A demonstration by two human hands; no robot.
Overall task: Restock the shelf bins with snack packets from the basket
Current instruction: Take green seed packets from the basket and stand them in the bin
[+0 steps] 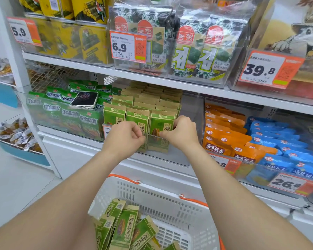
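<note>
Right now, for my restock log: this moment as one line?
stage: facing front row | left hand: on green packet | right hand: on neighbouring packet | basket: packets remain

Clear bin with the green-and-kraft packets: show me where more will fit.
Free: the strip between the rightmost packet row and the bin's right wall, beside the right hand. Crowded: the three packet rows left of it, behind the left hand.

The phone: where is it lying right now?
In the head view the phone lies screen-up on the green snack packets in the left bin of the middle shelf, just left of the brown-topped green packets both hands are handling.
</note>
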